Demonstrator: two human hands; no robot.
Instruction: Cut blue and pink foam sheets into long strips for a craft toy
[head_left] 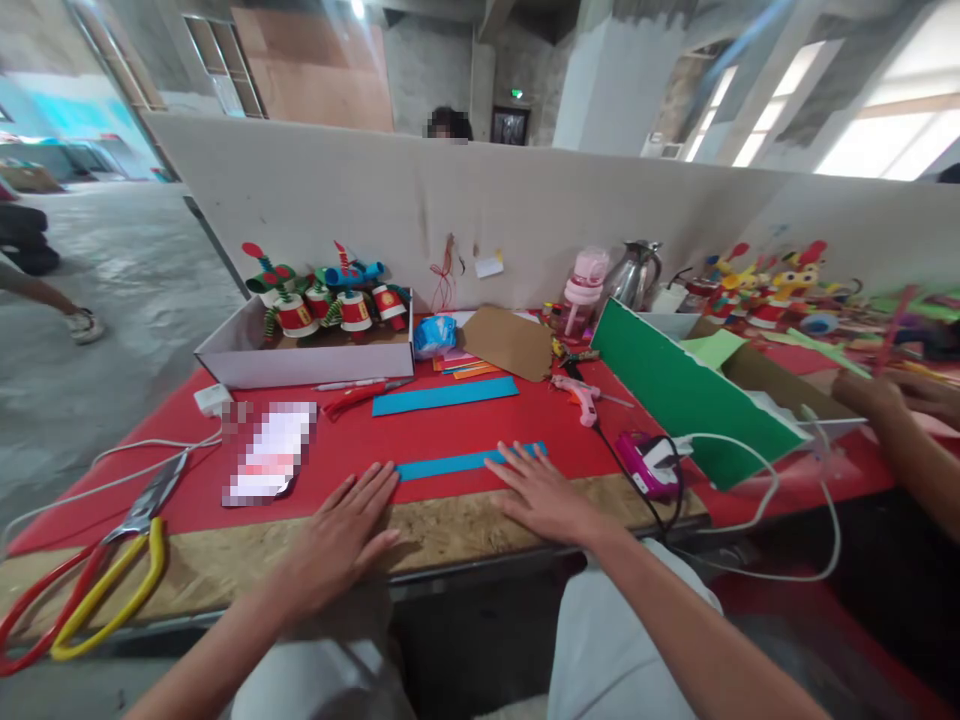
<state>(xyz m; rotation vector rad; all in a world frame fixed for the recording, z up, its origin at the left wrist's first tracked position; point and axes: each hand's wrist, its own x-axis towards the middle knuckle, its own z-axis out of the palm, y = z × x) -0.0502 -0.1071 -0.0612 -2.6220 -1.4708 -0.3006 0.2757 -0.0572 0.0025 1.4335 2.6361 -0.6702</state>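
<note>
Lying on the worktop [442, 530], the near strip [442, 466] looks light, bendy and easily creased, perhaps paper; its ends suit a gentle hold. The left hand [349, 525] and right hand [544, 495] rest there, each grip palm-down, fingers loosely spread. Blue strips: two, counting the far strip [446, 397]; glue guns: one [581, 398]; shears: one pair [139, 535].

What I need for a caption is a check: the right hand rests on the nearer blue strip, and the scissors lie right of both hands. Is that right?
The scissors are misplaced: the head view shows them left of the left hand. The right hand does rest on the nearer blue strip.
</note>
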